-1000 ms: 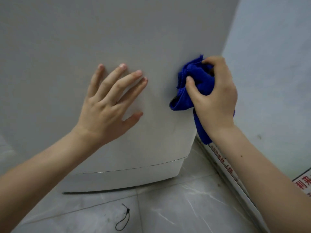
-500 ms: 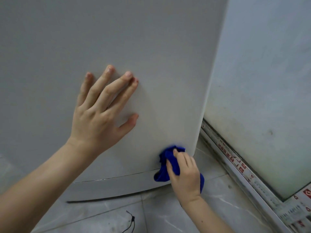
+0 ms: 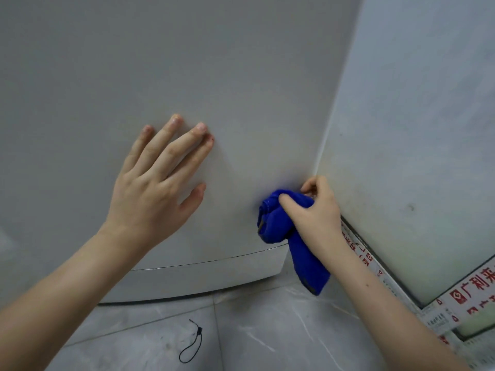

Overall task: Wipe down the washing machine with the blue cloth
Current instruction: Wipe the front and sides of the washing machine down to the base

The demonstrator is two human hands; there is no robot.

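Washing machine [image 3: 187,62] bears flat left hand [image 3: 152,194]; right hand [image 3: 318,210] grips blue cloth [image 3: 273,223].

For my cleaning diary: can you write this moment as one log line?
left hand: flat on washing machine | right hand: grips blue cloth near machine's lower right edge

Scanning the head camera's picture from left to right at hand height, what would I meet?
Left hand flat on the white washing machine panel → crumpled blue cloth → right hand gripping it → pale grey wall.
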